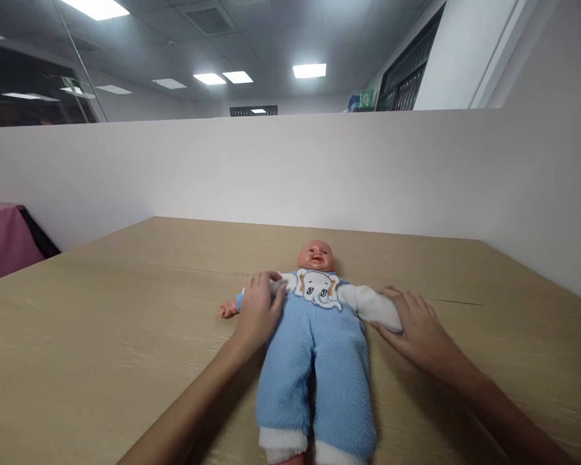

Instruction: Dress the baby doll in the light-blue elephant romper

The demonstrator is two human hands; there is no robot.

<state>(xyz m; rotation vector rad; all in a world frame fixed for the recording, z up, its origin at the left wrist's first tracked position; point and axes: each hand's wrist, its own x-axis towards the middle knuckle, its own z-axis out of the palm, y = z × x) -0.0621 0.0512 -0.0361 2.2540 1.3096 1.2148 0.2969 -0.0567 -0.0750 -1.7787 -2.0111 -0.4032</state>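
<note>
A baby doll (314,329) in a fuzzy blue outfit with white cuffs lies on its back, head away from me. An elephant patch (318,289) covers its chest. My left hand (260,303) is closed around the white sleeve on the left side, and the doll's bare hand (228,309) pokes out beyond it. On the other side, my right hand (414,323) grips the end of the other white sleeve (374,306), thumb below and fingers above. No doll hand shows at that sleeve's end. The doll's feet are mostly cut off by the bottom edge of the view.
The doll rests on a wide wood-coloured table (126,336) with seams across it. A low white wall (271,171) stands behind the table. Pink cloth (10,239) with a black edge is at the far left.
</note>
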